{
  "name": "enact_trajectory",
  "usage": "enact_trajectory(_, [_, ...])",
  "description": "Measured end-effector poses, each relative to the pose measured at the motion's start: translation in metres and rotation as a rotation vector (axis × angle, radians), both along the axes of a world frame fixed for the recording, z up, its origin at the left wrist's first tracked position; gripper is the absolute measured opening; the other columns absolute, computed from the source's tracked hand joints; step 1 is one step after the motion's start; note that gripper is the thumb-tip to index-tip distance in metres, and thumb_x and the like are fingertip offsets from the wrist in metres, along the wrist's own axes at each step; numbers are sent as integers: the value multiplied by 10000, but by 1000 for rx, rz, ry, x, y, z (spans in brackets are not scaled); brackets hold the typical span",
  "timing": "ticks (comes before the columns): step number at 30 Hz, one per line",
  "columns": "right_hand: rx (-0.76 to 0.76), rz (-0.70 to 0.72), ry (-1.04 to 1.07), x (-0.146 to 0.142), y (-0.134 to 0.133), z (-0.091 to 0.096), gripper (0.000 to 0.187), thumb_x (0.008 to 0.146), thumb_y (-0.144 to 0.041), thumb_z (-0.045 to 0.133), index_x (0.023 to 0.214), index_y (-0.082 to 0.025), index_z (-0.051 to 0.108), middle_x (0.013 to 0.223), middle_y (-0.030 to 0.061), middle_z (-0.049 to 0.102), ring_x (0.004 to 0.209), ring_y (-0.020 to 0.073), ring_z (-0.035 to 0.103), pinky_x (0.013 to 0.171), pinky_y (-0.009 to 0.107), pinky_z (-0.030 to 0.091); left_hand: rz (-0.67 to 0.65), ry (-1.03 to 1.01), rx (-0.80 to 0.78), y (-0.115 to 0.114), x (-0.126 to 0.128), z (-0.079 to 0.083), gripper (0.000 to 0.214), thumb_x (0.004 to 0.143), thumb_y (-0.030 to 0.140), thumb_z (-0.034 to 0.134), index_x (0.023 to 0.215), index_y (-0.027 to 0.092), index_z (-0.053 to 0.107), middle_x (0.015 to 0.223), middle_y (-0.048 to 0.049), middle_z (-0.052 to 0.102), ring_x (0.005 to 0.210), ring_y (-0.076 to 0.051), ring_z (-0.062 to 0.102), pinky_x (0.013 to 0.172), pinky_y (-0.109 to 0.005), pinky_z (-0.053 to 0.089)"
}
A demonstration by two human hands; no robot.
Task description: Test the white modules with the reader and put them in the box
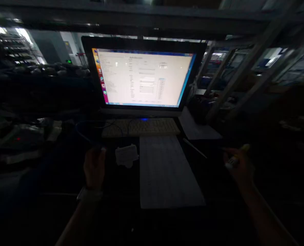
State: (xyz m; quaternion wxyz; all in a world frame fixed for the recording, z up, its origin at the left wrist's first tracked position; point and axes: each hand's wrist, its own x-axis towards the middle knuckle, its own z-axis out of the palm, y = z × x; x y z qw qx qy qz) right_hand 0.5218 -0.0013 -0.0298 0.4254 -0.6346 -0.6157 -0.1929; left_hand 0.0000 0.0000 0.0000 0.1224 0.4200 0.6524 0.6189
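The scene is very dark. My left hand [94, 168] hovers over the desk with its fingers curled downward, just left of a small white object [126, 155]; whether it holds anything I cannot make out. My right hand [238, 165] is closed around a small yellow and white marker-like object [236, 156] at the right. Between the hands lies a long printed paper sheet [164, 172]. Beyond it sit a pale keyboard [141, 127] and a lit monitor [143, 77] showing a form window.
A second sheet of paper [196, 128] lies right of the keyboard, with a thin pen-like stick [195, 147] beside it. Cables and dim equipment [23, 136] crowd the left. Slanted metal frame bars [234, 82] rise at the right, with an overhead shelf above.
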Motion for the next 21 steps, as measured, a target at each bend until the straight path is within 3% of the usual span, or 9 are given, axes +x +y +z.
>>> enact_trajectory(13, [-10,13,28,-9,0,5,266,758,-432,545,909,-219,596,930,103,702,860,257,663,807,392,514,-4,30,77,1,1,-3,418,686,521,639,906,168,593,871,-67,660,789,-194,629,668,-318,520])
enact_trajectory(21, [-21,3,37,-9,-2,5,245,762,-417,548,908,-225,594,929,106,703,854,249,664,795,367,513,5,14,61,1,2,-2,435,669,516,641,915,160,594,877,-79,660,782,-199,631,665,-326,526])
